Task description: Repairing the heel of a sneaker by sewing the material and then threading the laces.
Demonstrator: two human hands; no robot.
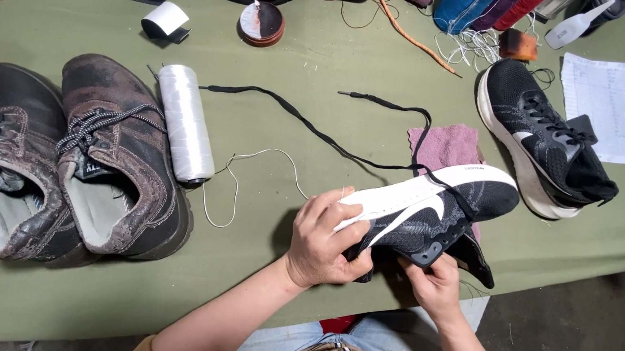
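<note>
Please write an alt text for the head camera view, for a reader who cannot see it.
Two bare hands, the left hand and the right hand, hold a black sneaker with a white sole on its side over a green table. A brown pair of shoes and a white thread spool lie to the left.

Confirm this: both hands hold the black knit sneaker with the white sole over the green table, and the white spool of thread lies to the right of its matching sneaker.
One detail is wrong. In the head view, both hands, left and right, do hold the black knit sneaker with the white sole over the green table. But the white spool of thread lies far left of the matching sneaker, beside the worn brown shoes.
</note>
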